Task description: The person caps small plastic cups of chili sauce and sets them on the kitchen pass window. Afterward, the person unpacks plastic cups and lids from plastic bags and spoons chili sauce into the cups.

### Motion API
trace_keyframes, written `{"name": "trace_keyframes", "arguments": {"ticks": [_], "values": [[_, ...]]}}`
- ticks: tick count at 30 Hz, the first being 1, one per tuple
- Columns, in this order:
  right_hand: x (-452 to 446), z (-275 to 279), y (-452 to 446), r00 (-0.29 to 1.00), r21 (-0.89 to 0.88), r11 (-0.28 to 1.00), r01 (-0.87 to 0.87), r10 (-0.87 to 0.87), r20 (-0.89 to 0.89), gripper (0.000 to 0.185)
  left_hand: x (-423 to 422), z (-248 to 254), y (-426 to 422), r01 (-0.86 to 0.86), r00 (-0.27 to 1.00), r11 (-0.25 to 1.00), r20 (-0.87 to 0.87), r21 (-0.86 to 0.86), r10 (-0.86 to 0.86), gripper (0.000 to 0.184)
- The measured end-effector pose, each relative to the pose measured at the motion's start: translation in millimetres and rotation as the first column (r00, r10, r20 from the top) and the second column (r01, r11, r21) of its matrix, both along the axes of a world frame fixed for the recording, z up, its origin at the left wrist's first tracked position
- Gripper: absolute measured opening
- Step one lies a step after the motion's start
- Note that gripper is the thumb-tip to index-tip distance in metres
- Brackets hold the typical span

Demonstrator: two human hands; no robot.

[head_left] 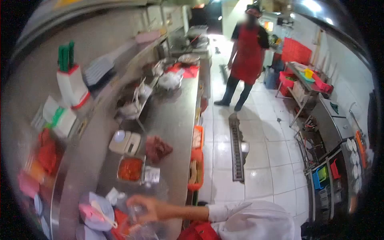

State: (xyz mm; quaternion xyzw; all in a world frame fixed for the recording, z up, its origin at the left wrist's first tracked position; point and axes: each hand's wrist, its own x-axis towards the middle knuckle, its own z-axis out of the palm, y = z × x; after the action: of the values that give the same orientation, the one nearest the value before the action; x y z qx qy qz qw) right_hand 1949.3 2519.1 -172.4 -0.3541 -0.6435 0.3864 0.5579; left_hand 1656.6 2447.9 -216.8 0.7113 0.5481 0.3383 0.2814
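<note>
My right hand (149, 209), at the end of a white sleeve, reaches left over the steel counter (170, 132). Its fingers curl round something of clear plastic (138, 211), blurred, perhaps a bag or cup. Just left of it lie a red item (121, 225) and a pale bowl (95, 208) with a pink-handled utensil (96, 215). Beyond the hand are a metal tray of red-orange food (130, 169), a small white packet (152, 175), a dark red cloth (158, 149) and a white scale (125, 142). I cannot make out my left hand.
A person in a red apron (248, 60) stands in the aisle. Orange baskets (196, 170) line the counter's right edge. A knife block (73, 88) is on the left shelf. Plastic-wrapped items (170, 80) lie farther along the counter. A floor drain (237, 152) runs down the aisle.
</note>
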Motion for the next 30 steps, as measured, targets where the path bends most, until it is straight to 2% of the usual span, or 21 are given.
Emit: {"name": "trace_keyframes", "arguments": {"ticks": [1,2,3,4,5,7,8,9,11,13,15,16,21,23,25,26,27,29,30], "values": [[21,40,-7,0.987,-0.122,0.989,-0.088,0.070,-0.147,0.045,2,13,-1,0.014,0.998,0.959,-0.063,0.284,0.004,0.077],[27,31,2,0.967,-0.082,0.996,-0.038,0.016,-0.254,0.051,-17,2,4,-0.043,0.995,0.947,-0.069,0.319,0.068,0.076],[45,41,0,0.878,-0.174,0.971,-0.166,0.065,-0.475,0.046,-51,-30,11,-0.173,0.982,0.957,-0.036,0.232,0.186,0.075],[62,51,-7,0.838,-0.353,0.923,-0.151,-0.070,-0.542,0.041,-88,-59,12,-0.325,0.944,0.939,-0.025,0.113,0.330,0.075],[76,58,-10,0.768,-0.336,0.937,-0.096,-0.145,-0.624,0.039,-108,-72,9,-0.447,0.894,0.893,-0.001,0.049,0.447,0.074],[105,46,-14,0.734,-0.419,0.908,-0.022,-0.270,-0.623,0.038,-77,-35,-3,-0.571,0.820,0.819,0.071,0.054,0.567,0.071],[116,44,-18,0.693,-0.406,0.914,-0.014,-0.284,-0.663,0.038,-60,-21,1,-0.659,0.745,0.750,0.186,0.061,0.640,0.069],[125,44,-24,0.648,-0.392,0.920,0.003,-0.300,-0.700,0.038,-59,-18,1,-0.663,0.744,0.746,0.169,0.064,0.647,0.069],[138,43,-34,0.647,-0.405,0.913,0.047,-0.337,-0.684,0.043,-60,-21,4,-0.767,0.628,0.638,0.288,0.073,0.722,0.070],[149,40,-45,0.647,-0.411,0.905,0.109,-0.378,-0.662,0.049,-72,-30,9,-0.753,0.643,0.650,0.330,0.103,0.692,0.067],[161,40,-53,0.682,-0.407,0.886,0.224,-0.440,-0.584,0.049,-92,-43,15,-0.731,0.640,0.666,0.485,0.145,0.597,0.062],[167,41,-58,0.663,-0.432,0.874,0.223,-0.461,-0.589,0.047,-100,-47,17,-0.744,0.629,0.643,0.512,0.179,0.585,0.062],[179,27,-76,0.659,-0.410,0.851,0.327,-0.517,-0.547,0.038,-74,-19,22,-0.779,0.626,0.491,0.435,0.391,0.647,0.062],[171,9,-79,0.700,-0.383,0.886,0.262,-0.448,-0.556,0.039,-52,-10,24,-0.741,0.666,0.494,0.411,0.454,0.622,0.062],[152,10,-86,0.795,-0.449,0.842,0.300,-0.481,-0.371,0.040,-25,-4,31,-0.679,0.733,0.553,0.399,0.484,0.550,0.062],[139,12,-89,0.799,-0.473,0.856,0.209,-0.428,-0.422,0.042,-10,-2,35,-0.629,0.778,0.603,0.387,0.491,0.495,0.062],[128,2,-89,0.852,-0.478,0.856,0.200,-0.392,-0.347,0.044,8,1,39,-0.562,0.826,0.666,0.374,0.491,0.422,0.062],[109,-7,-88,0.900,-0.517,0.856,0.002,-0.227,-0.372,0.050,46,6,49,-0.374,0.912,0.803,0.341,0.464,0.228,0.062],[98,-13,-87,0.935,-0.487,0.873,0.020,-0.189,-0.301,0.050,66,8,54,-0.257,0.938,0.858,0.327,0.445,0.112,0.062]]}}
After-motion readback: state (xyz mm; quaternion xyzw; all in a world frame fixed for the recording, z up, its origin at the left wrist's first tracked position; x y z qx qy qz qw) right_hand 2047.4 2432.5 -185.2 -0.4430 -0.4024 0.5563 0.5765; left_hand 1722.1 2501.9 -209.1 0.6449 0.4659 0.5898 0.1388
